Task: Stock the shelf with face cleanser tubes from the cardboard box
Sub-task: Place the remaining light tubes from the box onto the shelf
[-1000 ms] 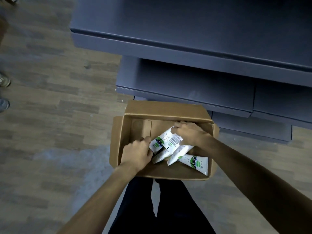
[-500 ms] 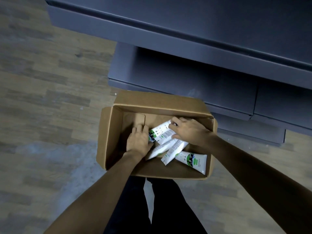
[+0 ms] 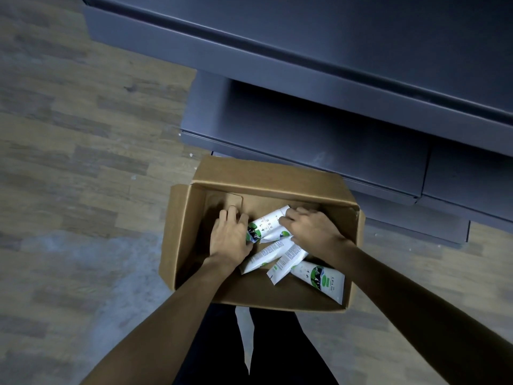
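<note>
Both hands [image 3: 273,234] inside cardboard box [image 3: 181,232]

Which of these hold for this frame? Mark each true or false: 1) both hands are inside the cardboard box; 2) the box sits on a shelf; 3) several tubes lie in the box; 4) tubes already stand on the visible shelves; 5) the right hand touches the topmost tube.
1) True: left hand and right hand are both inside the cardboard box.
2) False: it sits on the floor, in front of the shelves.
3) True: at least four, including the topmost tube and one by the near wall.
4) False: the visible shelves show no tubes.
5) True.
</note>
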The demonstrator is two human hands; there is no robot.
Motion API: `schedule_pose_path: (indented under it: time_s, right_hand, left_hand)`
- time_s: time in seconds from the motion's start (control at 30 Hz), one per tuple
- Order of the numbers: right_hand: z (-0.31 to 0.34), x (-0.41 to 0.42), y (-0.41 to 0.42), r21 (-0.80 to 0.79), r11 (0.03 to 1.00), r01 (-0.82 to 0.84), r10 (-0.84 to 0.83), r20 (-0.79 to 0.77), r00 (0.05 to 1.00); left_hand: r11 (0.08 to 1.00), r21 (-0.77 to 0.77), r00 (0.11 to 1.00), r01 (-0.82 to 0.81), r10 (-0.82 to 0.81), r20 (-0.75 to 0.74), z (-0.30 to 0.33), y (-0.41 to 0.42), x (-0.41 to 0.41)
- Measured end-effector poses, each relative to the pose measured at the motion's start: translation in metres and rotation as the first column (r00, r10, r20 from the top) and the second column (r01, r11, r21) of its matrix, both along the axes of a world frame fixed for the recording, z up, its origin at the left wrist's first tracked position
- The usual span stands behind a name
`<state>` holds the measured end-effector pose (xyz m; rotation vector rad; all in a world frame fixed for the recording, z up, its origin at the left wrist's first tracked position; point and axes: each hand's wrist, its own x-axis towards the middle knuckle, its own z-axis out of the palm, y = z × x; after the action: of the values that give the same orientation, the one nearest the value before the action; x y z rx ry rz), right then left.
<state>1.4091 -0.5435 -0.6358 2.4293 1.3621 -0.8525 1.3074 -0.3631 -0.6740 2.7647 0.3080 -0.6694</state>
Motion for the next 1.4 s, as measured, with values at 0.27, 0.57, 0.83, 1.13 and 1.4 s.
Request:
schedule_pose_path:
  time_s: [0.27, 0.57, 0.83, 1.13, 1.4]
  right_hand:
    - [0.025, -0.004, -0.007, 0.276, 0.918, 0.284, -0.288, -0.028, 0.957]
    - [0.132, -0.029, 0.003, 0.482, 0.133, 0.866, -0.571, -0.677, 0.465]
    - [0.263, -0.012, 0.010, 0.635, -0.067, 0.769, -0.467, -0.701, 0.539]
    - [0.396, 0.004, 0.007, 0.809, -0.096, 0.580, -0.384, -0.567, 0.729]
    - [0.501, 0.030, 0.013, 0.910, -0.143, 0.390, -0.321, -0.415, 0.851]
  left_hand:
    - [0.972, -0.183, 0.986, -0.146, 0.158, 0.053, 0.051, 0.018, 0.005]
    - [0.842, -0.505, 0.881, -0.188, 0.372, 0.293, 0.177, 0.035, 0.011]
    - [0.845, -0.534, 0.786, 0.000, 0.330, 0.522, 0.290, 0.037, 0.032]
    - [0.860, -0.462, 0.613, 0.215, 0.249, 0.750, 0.401, 0.043, 0.054]
    - [0.881, -0.330, 0.395, 0.338, 0.186, 0.900, 0.517, 0.051, 0.075]
